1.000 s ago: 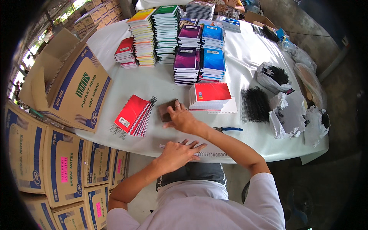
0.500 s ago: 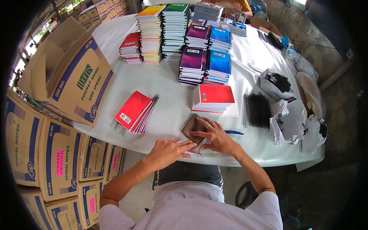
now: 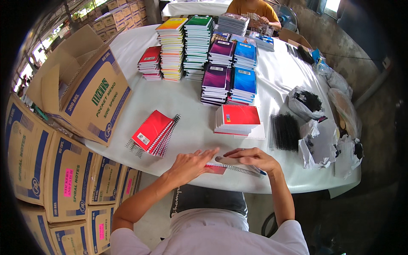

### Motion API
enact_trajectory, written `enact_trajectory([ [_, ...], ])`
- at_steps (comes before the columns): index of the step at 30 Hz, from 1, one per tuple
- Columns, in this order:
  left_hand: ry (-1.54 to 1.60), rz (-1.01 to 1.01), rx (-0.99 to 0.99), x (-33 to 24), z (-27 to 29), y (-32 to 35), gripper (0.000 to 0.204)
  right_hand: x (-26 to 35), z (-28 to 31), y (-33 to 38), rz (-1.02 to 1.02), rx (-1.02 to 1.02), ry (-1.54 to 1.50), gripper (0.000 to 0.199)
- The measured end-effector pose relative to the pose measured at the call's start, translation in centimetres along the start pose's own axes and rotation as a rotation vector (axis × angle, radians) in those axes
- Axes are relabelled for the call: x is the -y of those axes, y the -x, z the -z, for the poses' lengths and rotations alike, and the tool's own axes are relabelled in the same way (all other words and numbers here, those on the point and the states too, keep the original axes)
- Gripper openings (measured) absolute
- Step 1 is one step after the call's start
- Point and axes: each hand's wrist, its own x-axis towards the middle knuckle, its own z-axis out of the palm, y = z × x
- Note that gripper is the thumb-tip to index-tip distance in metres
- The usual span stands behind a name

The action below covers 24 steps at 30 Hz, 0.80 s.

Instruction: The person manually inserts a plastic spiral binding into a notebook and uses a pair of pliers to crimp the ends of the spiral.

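Observation:
My left hand point(image 3: 191, 164) lies across the near edge of the table, its fingers stretched out over a small red notebook point(image 3: 216, 169); the thumb is hidden. A long metal spiral coil point(image 3: 243, 170) runs along the notebook's edge and sticks out to the right. My right hand point(image 3: 258, 159) grips a flat brown block point(image 3: 228, 160), tilted just above the coil. A blue pen point(image 3: 260, 171) shows partly beneath that hand; whether the hand touches it I cannot tell.
Beyond my hands stands a stack of red-covered pads point(image 3: 240, 114). Fanned red notebooks with coils point(image 3: 153, 129) lie left. Black coils point(image 3: 284, 131) and torn wrappings point(image 3: 316, 138) lie right. Tall notebook stacks point(image 3: 197, 42) and an open carton point(image 3: 95, 93) stand farther off. Another person point(image 3: 255, 10) sits opposite.
My right hand has lifted the brown block off the table and tilted it, moving right. My left fingers have straightened. The red notebook shows more, and the view has tipped up slightly.

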Motion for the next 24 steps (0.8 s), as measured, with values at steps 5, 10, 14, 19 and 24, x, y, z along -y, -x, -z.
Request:
enact_trajectory([
  [5, -0.064, -0.168, -0.205, 1.1, -1.6, -0.3, 0.064, 0.7, -0.6, -0.8, -0.078, 0.004, 0.167, 0.043],
  [10, -0.038, -0.052, -0.033, 0.4, -0.4, 0.0, 0.062, 1.8, -1.3, -0.6, 0.078, 0.057, 0.135, 0.044],
  [14, -0.024, 0.059, 0.024, 0.1, 0.9, 0.1, 0.060, 0.1, -0.8, -1.0, 0.193, 0.093, -0.179, 0.054],
  [19, -0.014, 0.073, -0.002, 1.4, -0.2, 0.6, 0.066, 1.2, -0.7, -1.7, 0.013, 0.033, 0.068, 0.055],
  [24, 0.018, 0.035, -0.061, 1.4, -0.6, 0.8, 0.056, 0.1, -1.3, -2.2, -0.032, -0.013, 0.172, 0.056],
])
